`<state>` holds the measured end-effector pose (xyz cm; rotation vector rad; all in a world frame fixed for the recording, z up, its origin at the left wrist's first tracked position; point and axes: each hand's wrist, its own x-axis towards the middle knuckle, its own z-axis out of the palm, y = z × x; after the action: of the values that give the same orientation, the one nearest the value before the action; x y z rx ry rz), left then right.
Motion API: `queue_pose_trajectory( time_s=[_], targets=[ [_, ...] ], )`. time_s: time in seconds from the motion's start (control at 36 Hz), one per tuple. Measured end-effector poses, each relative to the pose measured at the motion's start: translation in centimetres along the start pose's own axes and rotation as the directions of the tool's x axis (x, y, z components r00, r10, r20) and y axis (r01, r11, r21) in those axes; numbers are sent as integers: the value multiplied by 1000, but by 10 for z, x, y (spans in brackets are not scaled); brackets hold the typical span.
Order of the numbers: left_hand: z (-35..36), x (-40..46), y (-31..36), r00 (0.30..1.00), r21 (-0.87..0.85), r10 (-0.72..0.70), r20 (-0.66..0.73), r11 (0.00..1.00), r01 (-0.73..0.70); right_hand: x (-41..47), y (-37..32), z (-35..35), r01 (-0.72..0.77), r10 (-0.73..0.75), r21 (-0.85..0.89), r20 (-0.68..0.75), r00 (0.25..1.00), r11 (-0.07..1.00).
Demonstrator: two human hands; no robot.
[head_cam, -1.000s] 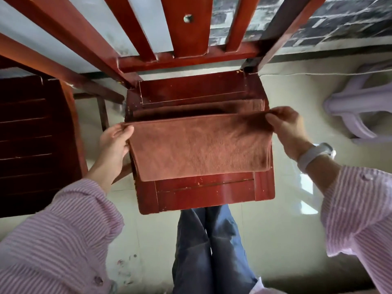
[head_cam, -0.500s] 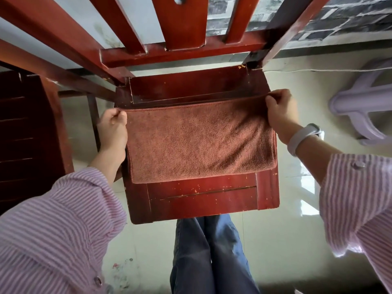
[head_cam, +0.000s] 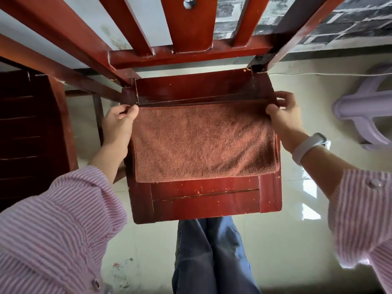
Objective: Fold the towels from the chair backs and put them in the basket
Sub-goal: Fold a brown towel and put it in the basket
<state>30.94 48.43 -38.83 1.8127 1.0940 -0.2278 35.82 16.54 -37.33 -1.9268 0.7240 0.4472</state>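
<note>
Nearest the camera, two pink-striped sleeves [head_cam: 53, 225] frame the view, with blue trousers [head_cam: 210, 255] below centre. Beyond them, a folded rust-brown towel [head_cam: 201, 141] lies flat on the seat of a red wooden chair [head_cam: 203, 200], covering its middle and leaving the near edge bare. The left hand [head_cam: 118, 126] pinches the towel's far left corner between thumb and fingers; the right hand [head_cam: 283, 113], with a white wristband [head_cam: 307, 147] on its wrist, is closed on the far right corner. The towel thus spans between both hands. Farther off rise the chair's back slats [head_cam: 191, 24], with a lilac plastic stool [head_cam: 364, 115] on the pale floor at right.
</note>
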Motion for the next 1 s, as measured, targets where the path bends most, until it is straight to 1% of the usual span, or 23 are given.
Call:
queue_pose_trajectory(
  time_s=[0.06, 0.11, 0.14, 0.19, 0.25, 0.28, 0.36, 0.42, 0.5, 0.58, 0.69, 0.81, 0.89, 0.92, 0.94, 1.0],
  targets=[
    [-4, 3, 4, 998, -17, -36, 54, 999, 37, 0, -4, 3, 9, -9, 7, 31, 999, 1000],
    [-6, 5, 7, 997, 25, 7, 78, 1000, -9, 5, -6, 5, 12, -12, -14, 3, 1000, 1000],
    [-6, 5, 9, 996, 35, 34, 83, 999, -37, 8, -6, 4, 23, -23, -46, -13, 1000, 999],
    [-8, 3, 12, 994, 18, 60, 96, 998, -62, 13, -5, 2, 76, -79, -177, -9, 997, 981],
    [-12, 2, 12, 992, -30, 49, 117, 999, -46, 12, -5, 0, 150, -156, -284, 3, 988, 947],
    [-14, 2, 12, 991, -59, 41, 129, 998, -34, 11, -5, -2, 187, -196, -307, 1, 981, 933],
    [-21, 1, 10, 986, -133, 17, 165, 991, 6, 8, -7, -5, 259, -277, -272, -31, 960, 927],
    [-21, 1, 7, 985, -172, -8, 171, 984, 37, 7, -6, -5, 275, -292, -225, -46, 955, 935],
    [-16, 4, 6, 990, -169, -27, 137, 984, 50, 9, -4, -2, 286, -301, -222, -37, 953, 932],
    [-5, 11, 4, 998, -111, 13, 60, 994, -7, 13, -3, 3, 259, -277, -249, -40, 960, 933],
    [7, 17, 2, 991, 59, 122, -48, 991, -119, 19, -2, 8, 223, -252, -295, -67, 965, 929],
    [11, 25, 2, 984, 206, 146, -104, 971, -122, 25, -2, 12, 192, -239, -370, -83, 967, 909],
    [12, 24, 6, 976, 331, 193, -105, 932, -149, 28, -4, 13, 156, -212, -388, -106, 972, 908],
    [12, 24, 7, 971, 348, 209, -111, 924, -159, 29, -5, 14, 136, -191, -376, -114, 975, 917],
    [12, 23, 8, 974, 343, 192, -118, 929, -142, 30, -7, 14, 112, -160, -337, -119, 980, 935],
    [9, 21, 9, 982, 299, 147, -121, 948, -105, 29, -11, 13, 35, -56, -166, -124, 991, 986]
  ],
)
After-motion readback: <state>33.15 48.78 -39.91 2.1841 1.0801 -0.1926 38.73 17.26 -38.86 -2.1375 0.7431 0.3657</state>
